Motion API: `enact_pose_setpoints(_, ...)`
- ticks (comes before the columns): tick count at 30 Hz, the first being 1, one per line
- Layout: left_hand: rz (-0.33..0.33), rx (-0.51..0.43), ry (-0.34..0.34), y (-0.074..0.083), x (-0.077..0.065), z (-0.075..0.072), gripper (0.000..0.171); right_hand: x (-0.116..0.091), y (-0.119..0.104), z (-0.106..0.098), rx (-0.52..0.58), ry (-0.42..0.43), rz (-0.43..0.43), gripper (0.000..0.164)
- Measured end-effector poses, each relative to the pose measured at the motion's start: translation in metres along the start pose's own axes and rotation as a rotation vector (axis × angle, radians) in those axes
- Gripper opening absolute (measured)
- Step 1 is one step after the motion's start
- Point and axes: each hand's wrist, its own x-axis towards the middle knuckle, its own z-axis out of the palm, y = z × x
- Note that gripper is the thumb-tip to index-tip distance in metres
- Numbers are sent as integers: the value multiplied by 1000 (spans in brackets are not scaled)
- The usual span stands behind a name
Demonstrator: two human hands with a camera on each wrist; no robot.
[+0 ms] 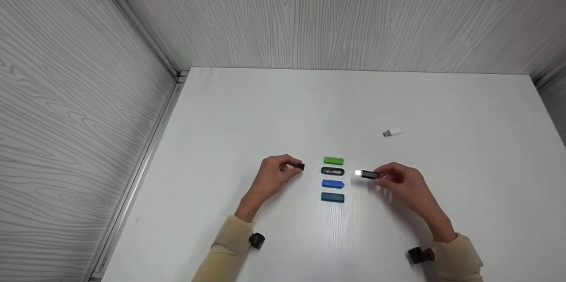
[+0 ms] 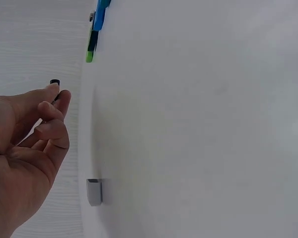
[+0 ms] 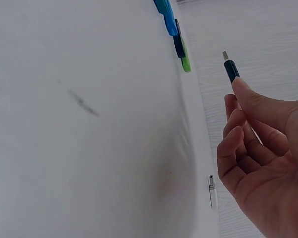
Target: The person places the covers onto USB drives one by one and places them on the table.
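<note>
Between thumb and fingertips, my left hand (image 1: 275,176) pinches a small black cap (image 1: 301,166). My right hand (image 1: 406,184) holds a black USB stick (image 1: 369,174) by its rear end, its bare metal plug pointing left. In the gap between the hands, several USB sticks lie in a column: green (image 1: 333,161) at the top, then black (image 1: 332,171), blue (image 1: 333,184) and dark teal (image 1: 332,197) at the bottom. A white USB stick (image 1: 392,131) with its plug exposed lies farther back, beyond the right hand.
A small pale grey cap (image 2: 94,192) is on the white table (image 1: 247,109), seen in the left wrist view. Wood-grain panels stand behind the table (image 1: 309,17) and along its left side (image 1: 66,118). Black wrist cameras sit at both sleeves.
</note>
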Motion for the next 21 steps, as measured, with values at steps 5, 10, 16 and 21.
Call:
enact_pose_setpoints(5, 17, -12, -15, 6, 1, 5, 19, 3, -1, 9, 22, -24, -7, 26)
enact_pose_setpoints(10, 34, -10, -41, 12, 2, 9, 17, 5, -1, 15, 48, -41, -29, 25)
enact_pose_setpoints(16, 86, -14, -68, 16, 7, 14, 16, 6, -5, 18, 65, -45, -40, 24)
enact_pose_setpoints(21, 107, -35, -89, 20, 11, 18, 16, 7, -10, 21, 60, -49, -61, 24)
